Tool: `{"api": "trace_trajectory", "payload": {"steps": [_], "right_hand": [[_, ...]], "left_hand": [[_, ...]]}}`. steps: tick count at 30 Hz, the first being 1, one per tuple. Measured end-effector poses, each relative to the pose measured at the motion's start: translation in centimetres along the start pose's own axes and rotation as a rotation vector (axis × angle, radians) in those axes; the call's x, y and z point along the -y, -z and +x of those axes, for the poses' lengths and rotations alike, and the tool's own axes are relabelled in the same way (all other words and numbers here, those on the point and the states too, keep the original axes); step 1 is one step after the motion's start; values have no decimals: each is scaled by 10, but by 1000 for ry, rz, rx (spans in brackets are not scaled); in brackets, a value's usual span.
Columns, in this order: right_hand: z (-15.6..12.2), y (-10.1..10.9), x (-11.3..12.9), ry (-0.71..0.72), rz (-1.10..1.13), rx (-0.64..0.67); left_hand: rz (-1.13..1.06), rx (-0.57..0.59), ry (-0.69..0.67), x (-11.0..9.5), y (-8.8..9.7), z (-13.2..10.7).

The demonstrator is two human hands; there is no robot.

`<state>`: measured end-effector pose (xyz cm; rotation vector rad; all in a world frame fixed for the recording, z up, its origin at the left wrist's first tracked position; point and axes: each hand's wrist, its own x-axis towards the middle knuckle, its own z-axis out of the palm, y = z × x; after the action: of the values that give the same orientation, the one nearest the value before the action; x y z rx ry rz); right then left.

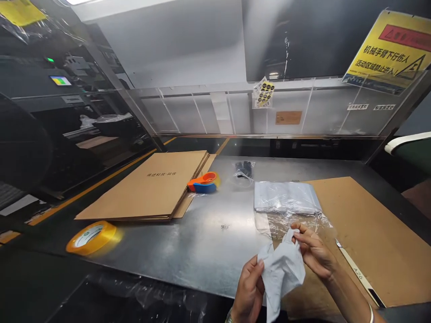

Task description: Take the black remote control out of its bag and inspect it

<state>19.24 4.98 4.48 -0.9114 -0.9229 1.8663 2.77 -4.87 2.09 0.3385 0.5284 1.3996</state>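
- Two hands of ours pinch one crumpled white plastic bag (281, 273) at the lower centre of the frame: left hand (248, 291) nips its lower-left edge, right hand (314, 253) its top corner.
- Just above lies a stack of clear bags (286, 197) on a cardboard sheet (370, 237).
- At the lower left we see a yellow tape roll (90, 237); mid-frame, flattened cartons (148, 188) and a tape dispenser (204, 182).
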Motion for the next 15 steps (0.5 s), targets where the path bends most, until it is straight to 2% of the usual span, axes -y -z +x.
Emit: {"api": "trace_trajectory", "payload": {"steps": [6, 11, 13, 15], "right_hand": [[3, 6, -10, 122, -228, -111], [-17, 9, -20, 324, -507, -231], [-30, 5, -32, 422, -702, -131], [-39, 1, -47, 611, -1005, 125]], "left_hand": [[-103, -14, 9, 1, -1, -4], [-232, -185, -37, 3, 3, -2], [-290, -257, -77, 4, 3, 2], [-337, -303, -104, 5, 2, 7]]}}
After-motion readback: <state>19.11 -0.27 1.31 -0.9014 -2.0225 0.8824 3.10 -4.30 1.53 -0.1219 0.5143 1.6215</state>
